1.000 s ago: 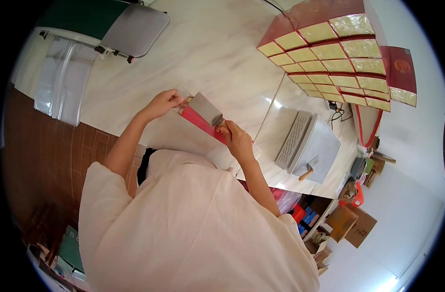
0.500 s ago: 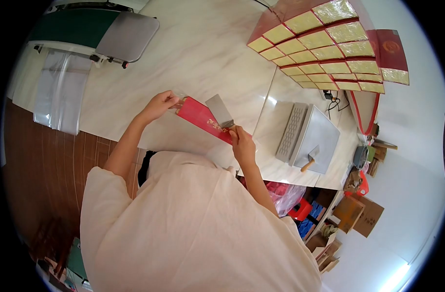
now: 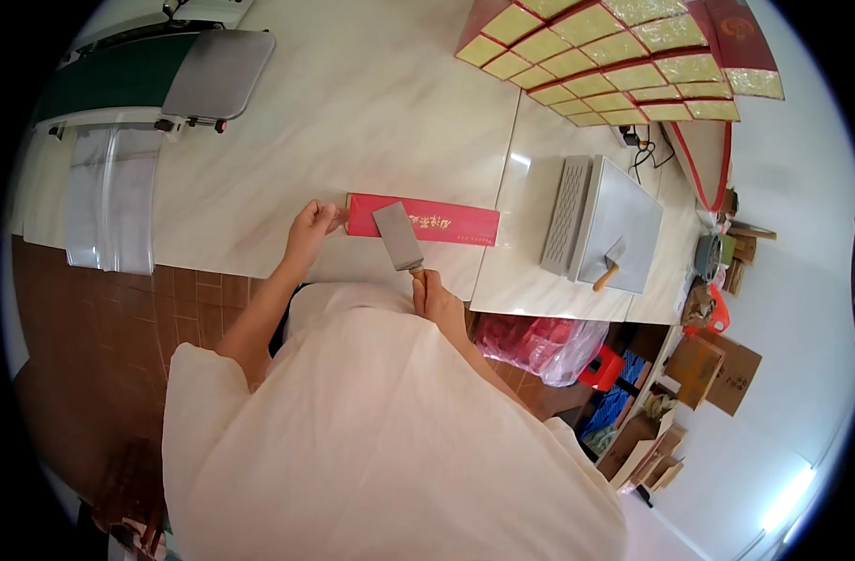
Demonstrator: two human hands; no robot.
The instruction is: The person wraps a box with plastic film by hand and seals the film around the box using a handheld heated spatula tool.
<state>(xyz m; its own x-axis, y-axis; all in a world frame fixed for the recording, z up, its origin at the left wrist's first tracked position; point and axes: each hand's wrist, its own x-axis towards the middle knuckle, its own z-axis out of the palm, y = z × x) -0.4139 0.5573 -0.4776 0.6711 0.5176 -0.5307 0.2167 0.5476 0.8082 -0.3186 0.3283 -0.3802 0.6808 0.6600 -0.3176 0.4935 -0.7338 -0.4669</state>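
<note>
The right hand [image 3: 432,297] grips a scraper [image 3: 398,236] by its handle, likely keeping fingers off the blade, which crosses over a red box [image 3: 465,224] lying near the tabletop's [image 3: 306,112] front edge, within easy reach. The left hand [image 3: 313,232] curls its fingers at the box's end, perhaps steadying it; I cannot tell what they pinch. Farther right, another scraper [image 3: 615,252] rests on a metal plate [image 3: 624,210].

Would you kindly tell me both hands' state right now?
Left hand: fingers curled at one end of the red box; grip cannot be told.
Right hand: closed, holding the scraper by its handle.
</note>
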